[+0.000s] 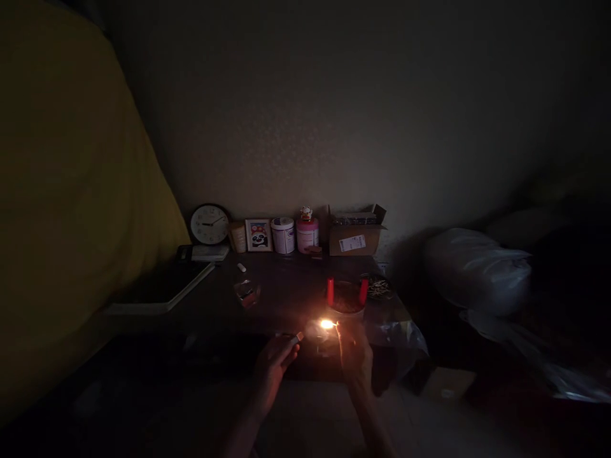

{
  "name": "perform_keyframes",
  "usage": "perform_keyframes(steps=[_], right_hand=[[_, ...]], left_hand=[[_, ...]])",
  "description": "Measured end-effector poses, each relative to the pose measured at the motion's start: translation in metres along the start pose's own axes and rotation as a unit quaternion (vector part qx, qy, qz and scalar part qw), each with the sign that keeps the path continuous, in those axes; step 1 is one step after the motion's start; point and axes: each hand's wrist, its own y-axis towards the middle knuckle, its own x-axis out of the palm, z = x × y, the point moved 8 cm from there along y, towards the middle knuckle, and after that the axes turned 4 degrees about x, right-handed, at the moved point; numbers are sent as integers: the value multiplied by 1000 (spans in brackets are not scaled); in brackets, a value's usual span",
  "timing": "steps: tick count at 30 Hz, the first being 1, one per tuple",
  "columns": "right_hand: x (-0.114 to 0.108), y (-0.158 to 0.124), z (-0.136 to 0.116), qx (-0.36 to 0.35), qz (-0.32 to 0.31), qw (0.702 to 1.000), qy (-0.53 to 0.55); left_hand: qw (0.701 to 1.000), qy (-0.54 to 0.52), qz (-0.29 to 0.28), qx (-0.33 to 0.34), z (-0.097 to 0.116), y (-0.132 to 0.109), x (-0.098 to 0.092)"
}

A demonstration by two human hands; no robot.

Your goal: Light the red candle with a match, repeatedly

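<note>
A matchbox (296, 338) is gripped between the thumb and fingers of my left hand (273, 364), in front of the table's near edge. My right hand (356, 351) pinches a lit match (337, 324), its bright flame pointing left, toward the matchbox but apart from it. Just beyond my right hand, two red candles (330, 292) stand upright at either side of a round, dark-topped container (347, 312). Neither candle shows a flame. Behind the right candle, a dark round dish (391, 294) holds several thin pale sticks.
Along the wall stand a clock (209, 224), a framed panda picture (259, 236), a white tin (283, 236), a pink-lidded tin (308, 236) bearing a figurine (306, 214), and an open cardboard box (356, 240). A small clear tray (247, 294) lies mid-table. Yellow cloth (86, 172) hangs left.
</note>
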Motion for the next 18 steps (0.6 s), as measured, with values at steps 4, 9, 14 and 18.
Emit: perform_keyframes(steps=[4, 9, 14, 18], right_hand=[[-9, 3, 6, 27, 21, 999, 40], [-16, 6, 9, 28, 35, 997, 70], [-21, 7, 16, 36, 64, 994, 77], [-22, 7, 16, 38, 56, 996, 64]], left_hand=[[1000, 9, 6, -7, 1, 8, -28], [999, 29, 22, -1, 2, 15, -60], [999, 20, 40, -31, -11, 19, -76], [998, 25, 39, -42, -9, 16, -74]])
